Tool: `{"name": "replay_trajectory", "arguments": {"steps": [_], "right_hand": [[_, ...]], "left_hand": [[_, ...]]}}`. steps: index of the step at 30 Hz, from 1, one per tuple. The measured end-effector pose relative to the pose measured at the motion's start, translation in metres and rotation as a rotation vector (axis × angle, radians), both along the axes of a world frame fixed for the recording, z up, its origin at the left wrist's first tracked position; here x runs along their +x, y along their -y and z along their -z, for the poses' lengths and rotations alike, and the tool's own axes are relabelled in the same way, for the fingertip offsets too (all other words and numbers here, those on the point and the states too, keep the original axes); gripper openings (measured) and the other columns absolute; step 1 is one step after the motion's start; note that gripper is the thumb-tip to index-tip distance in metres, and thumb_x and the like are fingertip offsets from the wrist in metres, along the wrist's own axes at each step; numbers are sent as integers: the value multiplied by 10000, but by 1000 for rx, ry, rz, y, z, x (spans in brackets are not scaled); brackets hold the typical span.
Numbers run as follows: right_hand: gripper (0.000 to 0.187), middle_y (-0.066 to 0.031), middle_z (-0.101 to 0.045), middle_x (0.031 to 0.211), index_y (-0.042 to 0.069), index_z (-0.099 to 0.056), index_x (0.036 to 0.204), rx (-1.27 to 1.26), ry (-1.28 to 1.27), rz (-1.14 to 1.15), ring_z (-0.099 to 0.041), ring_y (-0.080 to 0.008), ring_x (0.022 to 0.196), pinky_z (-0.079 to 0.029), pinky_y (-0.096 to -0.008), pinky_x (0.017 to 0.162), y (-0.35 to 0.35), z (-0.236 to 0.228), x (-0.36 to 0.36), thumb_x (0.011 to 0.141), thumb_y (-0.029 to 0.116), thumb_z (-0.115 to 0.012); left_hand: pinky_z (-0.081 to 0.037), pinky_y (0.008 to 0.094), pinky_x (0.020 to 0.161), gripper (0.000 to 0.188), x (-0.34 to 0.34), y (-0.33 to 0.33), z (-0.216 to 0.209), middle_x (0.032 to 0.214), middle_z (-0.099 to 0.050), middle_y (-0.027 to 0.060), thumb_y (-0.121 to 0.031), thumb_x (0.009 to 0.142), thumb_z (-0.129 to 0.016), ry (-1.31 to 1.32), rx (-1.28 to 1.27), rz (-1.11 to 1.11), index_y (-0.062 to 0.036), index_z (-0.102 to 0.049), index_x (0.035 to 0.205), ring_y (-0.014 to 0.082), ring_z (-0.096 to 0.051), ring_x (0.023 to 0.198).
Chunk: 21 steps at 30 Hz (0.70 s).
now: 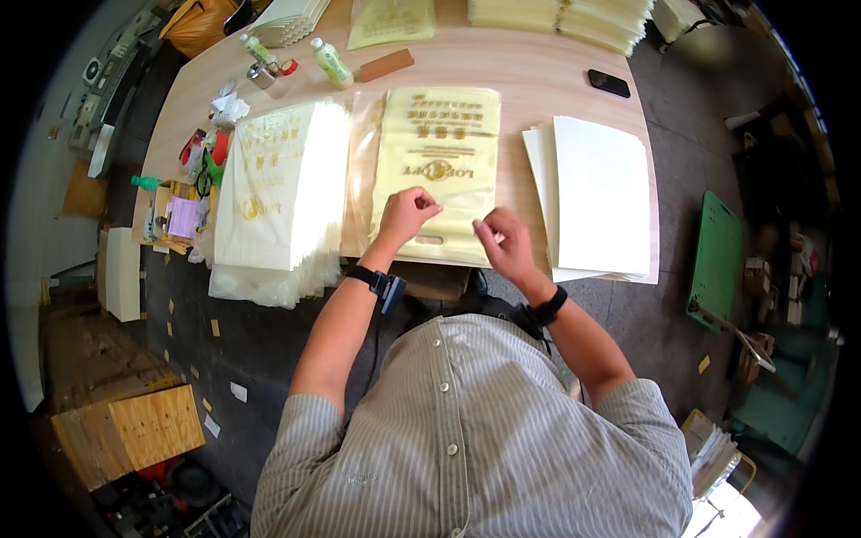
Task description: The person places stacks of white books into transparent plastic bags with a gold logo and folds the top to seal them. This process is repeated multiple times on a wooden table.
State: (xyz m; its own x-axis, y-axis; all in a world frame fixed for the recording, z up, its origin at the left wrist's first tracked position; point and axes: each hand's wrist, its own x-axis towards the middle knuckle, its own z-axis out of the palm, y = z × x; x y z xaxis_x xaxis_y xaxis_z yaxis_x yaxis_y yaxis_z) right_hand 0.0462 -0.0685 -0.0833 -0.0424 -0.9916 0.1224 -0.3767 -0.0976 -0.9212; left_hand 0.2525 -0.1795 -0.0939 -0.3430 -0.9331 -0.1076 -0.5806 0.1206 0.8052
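A stack of pale yellow plastic bags [439,134] with gold print and a handle slot lies at the table's near edge, in front of me. My left hand [408,215] is over its lower left part, thumb and fingers drawn into a pinch. Over the lower right edge is my right hand [508,245], its fingers curled against the thumb. Whatever either pinch holds is too small or hidden to make out. Left of the bags lies a pile of filled clear bags [278,184] with white contents and gold print. White sheets [601,197] are stacked at the right.
A dark phone [609,83] lies at the far right. Two drink bottles [332,64], a metal can [261,75] and a brown block [386,65] stand or lie farther back. Clutter with scissors [204,177] fills the left edge. More yellowish stacks [565,18] line the far edge.
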Motion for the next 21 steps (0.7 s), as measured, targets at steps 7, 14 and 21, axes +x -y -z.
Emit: {"name": "replay_trajectory", "arguments": {"steps": [7, 14, 21], "right_hand": [[305, -22, -693, 924, -9, -692, 1105, 271, 769, 125, -606, -95, 845, -469, -253, 751, 35, -12, 52, 939, 247, -678], [174, -39, -690, 798, -23, -704, 969, 110, 605, 245, -592, -80, 706, -463, -236, 648, 52, -7, 38, 877, 123, -728], [142, 37, -509, 695, -8, -596, 852, -1, 402, 465, -416, -51, 632, -357, -227, 561, 50, -36, 14, 874, 114, -666]], "left_hand": [[-469, 279, 614, 272, -17, 24, -59, 713, -606, 21, -116, 734, -836, -5, 93, 309, -21, -603, 836, 93, -532, 661], [-504, 254, 693, 159, 14, 50, -83, 803, -635, 12, -26, 810, -754, -337, 221, 316, -36, -608, 871, 106, -604, 744], [-524, 274, 719, 243, 30, 48, -94, 971, -534, 52, 24, 855, -617, -781, 314, -60, -37, -515, 1067, 148, -595, 728]]}}
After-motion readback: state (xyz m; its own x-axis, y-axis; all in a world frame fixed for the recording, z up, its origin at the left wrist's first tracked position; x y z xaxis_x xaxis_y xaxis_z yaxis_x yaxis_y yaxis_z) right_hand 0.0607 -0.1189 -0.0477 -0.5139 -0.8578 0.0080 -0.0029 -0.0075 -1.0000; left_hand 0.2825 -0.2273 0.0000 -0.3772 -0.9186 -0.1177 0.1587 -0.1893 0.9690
